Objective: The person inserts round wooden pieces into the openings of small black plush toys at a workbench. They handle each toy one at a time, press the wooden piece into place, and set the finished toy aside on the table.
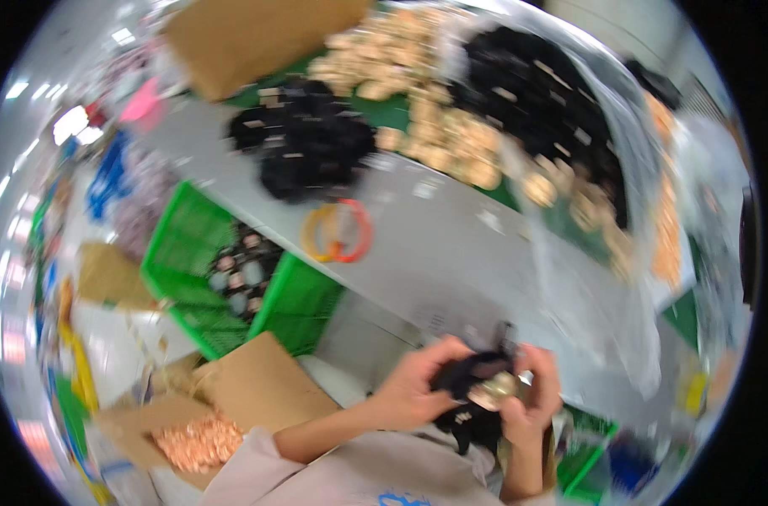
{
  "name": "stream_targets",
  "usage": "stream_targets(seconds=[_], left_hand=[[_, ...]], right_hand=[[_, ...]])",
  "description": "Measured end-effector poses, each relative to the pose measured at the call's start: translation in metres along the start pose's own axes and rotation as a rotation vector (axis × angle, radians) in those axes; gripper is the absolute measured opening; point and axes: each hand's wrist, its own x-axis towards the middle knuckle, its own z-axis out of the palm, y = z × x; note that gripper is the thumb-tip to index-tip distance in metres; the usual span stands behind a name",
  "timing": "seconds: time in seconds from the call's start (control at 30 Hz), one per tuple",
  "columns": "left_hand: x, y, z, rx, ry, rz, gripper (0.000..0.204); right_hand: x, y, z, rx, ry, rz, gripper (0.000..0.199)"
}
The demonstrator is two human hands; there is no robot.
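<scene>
My left hand (418, 384) grips a black soft piece (464, 375) in front of my body, fingers wrapped round its edge. On the other side my right hand (531, 392) pinches a shiny pale gold rounded piece (495, 390) that sits against the black one. Whether the two are joined I cannot tell, as the picture is smeared. More black material (477, 428) hangs just below my hands. Beyond, a heap of black pieces (308, 143) lies on the grey table (409, 228), beside a pile of beige rounded pieces (456, 139).
A clear plastic bag (599, 312) with more black pieces (536, 93) lies at the right. Orange and red rings (354, 232) rest near the table's edge. Below stand a green crate (190, 228) of dark pieces and a cardboard box (270, 379) with peach-coloured pieces (198, 443).
</scene>
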Motion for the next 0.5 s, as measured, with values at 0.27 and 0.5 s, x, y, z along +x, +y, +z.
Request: stream_targets(seconds=[0.27, 0.5], left_hand=[[-0.002, 0.032, -0.01, 0.107, -0.129, 0.185, 0.038], [-0.007, 0.03, -0.021, -0.029, -0.069, 0.247, 0.038]], right_hand=[[0.004, 0.018, 0.004, 0.799, -0.401, 0.574, 0.093], [0.014, -0.001, 0.029, 0.812, -0.305, 0.612, 0.096]])
